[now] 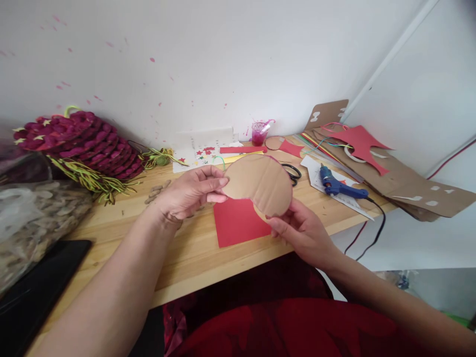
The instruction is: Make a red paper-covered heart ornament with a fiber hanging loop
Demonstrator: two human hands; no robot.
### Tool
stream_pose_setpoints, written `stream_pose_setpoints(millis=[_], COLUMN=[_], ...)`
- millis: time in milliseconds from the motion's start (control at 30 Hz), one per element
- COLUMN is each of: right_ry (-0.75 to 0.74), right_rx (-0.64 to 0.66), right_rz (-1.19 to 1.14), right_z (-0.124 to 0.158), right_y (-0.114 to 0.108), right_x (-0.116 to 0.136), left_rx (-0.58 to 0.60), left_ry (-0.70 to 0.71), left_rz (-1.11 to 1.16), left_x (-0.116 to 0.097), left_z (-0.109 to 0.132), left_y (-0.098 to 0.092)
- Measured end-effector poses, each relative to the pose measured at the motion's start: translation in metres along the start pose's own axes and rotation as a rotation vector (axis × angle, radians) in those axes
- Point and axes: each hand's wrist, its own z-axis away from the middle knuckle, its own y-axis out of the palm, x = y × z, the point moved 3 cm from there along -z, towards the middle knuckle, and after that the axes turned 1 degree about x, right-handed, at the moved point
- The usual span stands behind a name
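My left hand [189,191] pinches the left end of a brown cardboard cutout [256,181] between thumb and fingers. Two rounded lobes and a dip in the lower edge give it its outline, and faint creases run across its right half. My right hand [299,228] is closed on its lower right edge, where another layer seems to show underneath. Whether it is one piece or several overlapping ones, I cannot tell. Below it, a red paper sheet [238,225] lies on the wooden table [197,258]. Black-handled scissors [292,172] are partly hidden behind the cutout.
A blue glue gun [340,186] with a black cord rests on white paper at right, beside stacked cardboard [416,191] and red scraps. Behind stand a pink-stained cup [260,134] and small stars [206,152]. Left are a magenta layered craft [89,141] and a plastic bag [40,213].
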Motion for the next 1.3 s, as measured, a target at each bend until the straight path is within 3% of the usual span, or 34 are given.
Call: stream_pose_setpoints(millis=[167,267,333,433,533,667,767,1000,1300], right_ry=[0.016,0.05,0.109,0.222,0.237,0.104,0.098,0.148,0.258], right_rx=[-0.178,-0.246,-0.159,0.086,0.237,0.241,0.241,0.187,0.177], right_rz=[-0.193,-0.275,-0.216,-0.012,0.21,0.556,0.666,0.648,0.488], right_z=[-0.019,-0.032,-0.042,-0.054,-0.066,-0.082,-0.092,-0.105,-0.104], right_y=[-0.014,-0.027,-0.032,-0.03,-0.023,-0.011,0.0,0.019,0.023], right_x=[0.003,0.002,0.003,0.004,0.006,0.01,0.008,-0.007,-0.016], left_rx=[0.193,0.213,0.138,0.018,-0.003,-0.026,-0.056,-0.048,-0.022], left_ry=[-0.041,-0.025,0.034,0.133,0.158,0.106,0.063,0.024,0.018], left_rz=[-0.135,-0.269,-0.37,-0.576,-0.698,-0.801,-0.903,-0.979,-1.036], left_x=[0.002,0.001,0.001,0.003,0.007,0.008,0.008,0.017,0.014], left_z=[0.005,0.004,0.0,-0.007,-0.01,-0.01,-0.01,-0.014,-0.012], left_y=[0.009,0.005,-0.001,-0.01,-0.014,-0.015,-0.016,-0.023,-0.02])
